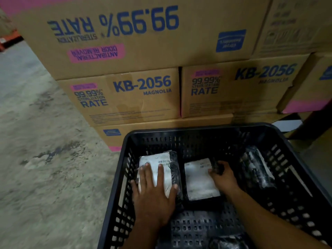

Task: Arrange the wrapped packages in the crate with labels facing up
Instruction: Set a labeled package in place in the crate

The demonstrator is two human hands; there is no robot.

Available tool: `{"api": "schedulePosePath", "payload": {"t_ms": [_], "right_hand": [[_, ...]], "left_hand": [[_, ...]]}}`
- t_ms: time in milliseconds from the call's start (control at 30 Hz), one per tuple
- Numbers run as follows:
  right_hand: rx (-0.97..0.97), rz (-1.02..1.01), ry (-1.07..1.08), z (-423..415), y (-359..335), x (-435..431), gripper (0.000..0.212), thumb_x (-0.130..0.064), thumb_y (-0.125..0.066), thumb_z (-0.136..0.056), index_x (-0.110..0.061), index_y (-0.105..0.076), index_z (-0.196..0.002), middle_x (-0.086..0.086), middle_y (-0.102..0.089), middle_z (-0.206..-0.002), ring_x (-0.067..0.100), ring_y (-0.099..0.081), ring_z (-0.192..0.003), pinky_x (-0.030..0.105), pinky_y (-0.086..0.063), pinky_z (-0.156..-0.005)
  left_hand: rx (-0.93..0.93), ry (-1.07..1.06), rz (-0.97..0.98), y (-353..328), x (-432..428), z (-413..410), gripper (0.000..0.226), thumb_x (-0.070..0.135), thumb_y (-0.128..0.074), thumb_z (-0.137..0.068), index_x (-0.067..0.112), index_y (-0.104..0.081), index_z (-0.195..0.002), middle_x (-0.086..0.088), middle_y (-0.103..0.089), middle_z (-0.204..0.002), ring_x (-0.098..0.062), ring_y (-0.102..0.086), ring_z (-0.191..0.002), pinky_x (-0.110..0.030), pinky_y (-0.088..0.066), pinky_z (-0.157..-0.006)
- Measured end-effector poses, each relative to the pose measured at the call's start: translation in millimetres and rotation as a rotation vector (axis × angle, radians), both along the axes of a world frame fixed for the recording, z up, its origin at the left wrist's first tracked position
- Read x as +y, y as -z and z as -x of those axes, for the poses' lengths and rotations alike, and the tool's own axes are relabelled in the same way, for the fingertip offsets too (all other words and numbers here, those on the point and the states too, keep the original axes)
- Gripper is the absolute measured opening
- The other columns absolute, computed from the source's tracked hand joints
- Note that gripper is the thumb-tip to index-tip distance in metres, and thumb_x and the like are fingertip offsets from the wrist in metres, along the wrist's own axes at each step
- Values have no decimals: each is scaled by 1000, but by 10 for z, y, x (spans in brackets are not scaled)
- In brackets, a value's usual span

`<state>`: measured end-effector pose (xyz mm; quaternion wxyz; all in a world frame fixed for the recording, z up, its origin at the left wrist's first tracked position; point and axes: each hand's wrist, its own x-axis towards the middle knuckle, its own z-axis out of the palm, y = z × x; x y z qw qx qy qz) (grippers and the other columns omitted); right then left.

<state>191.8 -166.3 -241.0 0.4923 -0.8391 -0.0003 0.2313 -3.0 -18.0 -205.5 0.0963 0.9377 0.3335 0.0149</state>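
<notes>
A black slotted plastic crate [203, 131] fills the lower right of the head view. Inside at the left lies a black-wrapped package [162, 161] with its white label up; my left hand [155, 193] rests flat on it, fingers spread. Beside it lies a second black package [199, 178], white label up, and my right hand [221, 174] grips its right edge. A third wrapped package [256, 169] leans tilted against the crate's right wall. Part of another wrapped package [226, 241] shows at the bottom edge.
Stacked cardboard boxes [125, 97] printed "KB-2056 MAGNOLIA" stand right behind the crate and to its right. Bare, stained concrete floor [45, 159] stretches to the left. An orange rack foot [10, 40] sits at the far upper left.
</notes>
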Motion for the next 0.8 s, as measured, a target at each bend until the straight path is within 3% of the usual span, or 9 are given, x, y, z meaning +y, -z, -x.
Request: {"api": "schedulePosePath", "payload": {"t_ms": [133, 367, 433, 533, 633, 800], "right_hand": [[57, 186, -116, 13, 260, -65, 69, -21, -67, -90, -6, -35, -149, 23, -53, -140, 41, -54, -122, 38, -45, -98], [90, 274, -137, 84, 104, -56, 66, -24, -70, -86, -6, -43, -143, 20, -55, -138, 40, -54, -122, 38, -46, -97], [-1, 317, -164, 120, -64, -67, 57, -24, -67, -87, -5, -49, -138, 22, -57, -136, 40, -55, -120, 40, -48, -97], [-315, 375, -107, 139, -422, -143, 43, -22, -62, -87, -10, -59, -128, 22, -57, -129, 39, -53, -117, 44, -48, -96], [-586, 612, -75, 79, -702, -346, 43, -27, -62, -85, -15, -59, -126, 20, -53, -130, 39, -45, -121, 46, -42, -97], [-447, 907, -148, -36, -766, -749, 69, -40, -62, -85, -28, -32, -146, 19, -44, -143, 39, -40, -128, 44, -39, -101]], "left_hand": [[-37, 36, 8, 34, 25, -16, 82, 73, -6, -91, 32, 14, -159, -11, 24, -167, -25, 27, -153, -39, 17, -122], [-16, 45, 28, 6, 118, -63, 85, 75, -8, -88, 33, 8, -160, -12, 16, -169, -25, 18, -156, -41, 9, -126], [4, 47, 62, -20, 129, -72, 85, 76, -10, -89, 33, 9, -160, -12, 18, -169, -26, 20, -155, -41, 12, -124], [45, 44, 128, -86, 135, -89, 84, 75, -17, -92, 34, 10, -160, -11, 22, -168, -25, 23, -154, -43, 14, -123], [57, 24, 179, -157, 91, -105, 83, 72, -24, -93, 32, 6, -161, -11, 21, -169, -26, 23, -155, -45, 11, -124], [88, 2, 276, -302, -3, -181, 83, 66, -33, -95, 28, -3, -162, -12, 17, -170, -31, 20, -155, -52, 6, -124]]}}
